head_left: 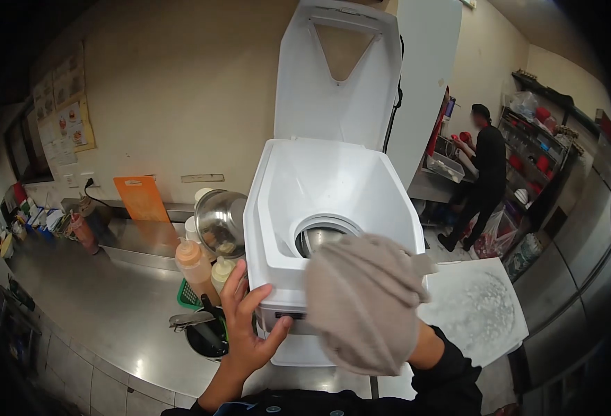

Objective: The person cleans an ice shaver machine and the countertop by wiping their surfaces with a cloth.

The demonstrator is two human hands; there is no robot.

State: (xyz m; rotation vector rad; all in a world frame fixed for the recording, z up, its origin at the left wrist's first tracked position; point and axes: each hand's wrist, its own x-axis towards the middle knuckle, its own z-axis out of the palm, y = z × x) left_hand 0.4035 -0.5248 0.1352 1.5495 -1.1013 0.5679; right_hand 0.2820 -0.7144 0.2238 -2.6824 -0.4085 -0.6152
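Observation:
A white machine [271, 208] stands in front of me with its lid [340, 104] raised and a round metal-lined opening at the bottom of its hopper. My left hand [250, 333] rests against the machine's front left edge, fingers spread. A grey-beige cloth [364, 305] covers my right hand, over the hopper's front right edge; only the wrist shows, and the fingers are hidden under the cloth.
Left of the machine are squeeze bottles [193, 263], a metal bowl [222, 218], a black container [205, 340] with utensils and an orange board [144, 199]. A white surface [472, 305] is at right. A person [489, 159] stands by shelves behind.

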